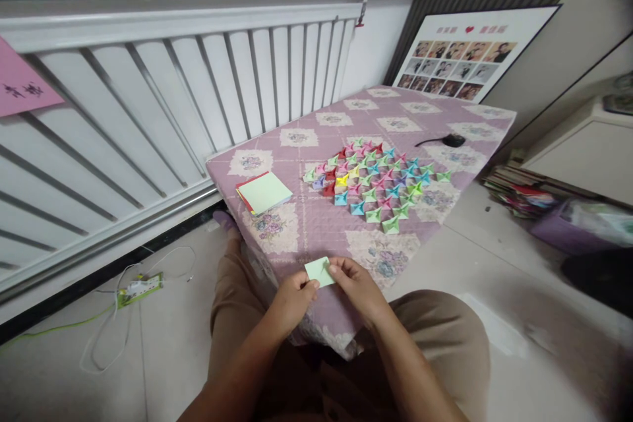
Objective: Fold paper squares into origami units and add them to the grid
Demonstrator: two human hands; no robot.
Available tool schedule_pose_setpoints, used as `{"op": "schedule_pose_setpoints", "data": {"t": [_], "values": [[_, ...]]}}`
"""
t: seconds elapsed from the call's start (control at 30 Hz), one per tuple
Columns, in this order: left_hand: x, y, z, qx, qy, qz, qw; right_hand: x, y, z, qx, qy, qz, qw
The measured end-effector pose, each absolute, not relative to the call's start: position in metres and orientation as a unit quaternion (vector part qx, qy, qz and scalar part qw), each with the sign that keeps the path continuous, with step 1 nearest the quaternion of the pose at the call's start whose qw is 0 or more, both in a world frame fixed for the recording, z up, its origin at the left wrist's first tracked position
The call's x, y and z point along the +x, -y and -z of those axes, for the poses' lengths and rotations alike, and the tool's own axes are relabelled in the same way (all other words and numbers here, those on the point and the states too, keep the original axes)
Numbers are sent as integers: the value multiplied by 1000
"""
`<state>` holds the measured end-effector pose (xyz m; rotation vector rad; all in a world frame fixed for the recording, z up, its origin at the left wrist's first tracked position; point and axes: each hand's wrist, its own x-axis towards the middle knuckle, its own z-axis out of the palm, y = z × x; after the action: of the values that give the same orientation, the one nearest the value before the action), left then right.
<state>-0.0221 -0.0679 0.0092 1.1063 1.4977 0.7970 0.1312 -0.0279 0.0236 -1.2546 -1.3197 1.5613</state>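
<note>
A small light-green square of folded paper (319, 271) is held up between both hands at the near corner of the table. My left hand (295, 295) pinches its lower left side between thumb and fingers. At the upper right corner, my right hand (355, 282) grips it the same way. Beyond the hands stand rows of folded paper pieces (372, 196) in green, pink, blue, red and yellow. To the left lies a stack of paper sheets (266, 192), pale green on top with red edges showing beneath.
A purple floral cloth (316, 224) covers the table. A black ladle-like object (452, 140) lies at the far right, before a leaning photo board (459, 56). A white radiator (198, 92) runs along the left. On the floor is a power strip (141, 287) with loose cables.
</note>
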Motion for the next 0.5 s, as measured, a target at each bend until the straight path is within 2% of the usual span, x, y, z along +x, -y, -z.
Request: {"op": "schedule_pose_setpoints", "data": {"t": [0.17, 0.27, 0.4, 0.5], "values": [[-16, 65, -7, 434, -615, -360, 551, 128, 33, -12, -501, 503, -603, 363], [-13, 65, -8, 424, -614, -353, 565, 131, 31, -8, -507, 535, -555, 386], [-12, 67, -9, 392, -619, -350, 585, 146, 34, -11, -525, 675, -301, 422], [-10, 66, -11, 375, -621, -345, 596, 156, 41, -13, -449, 797, -136, 380]]}}
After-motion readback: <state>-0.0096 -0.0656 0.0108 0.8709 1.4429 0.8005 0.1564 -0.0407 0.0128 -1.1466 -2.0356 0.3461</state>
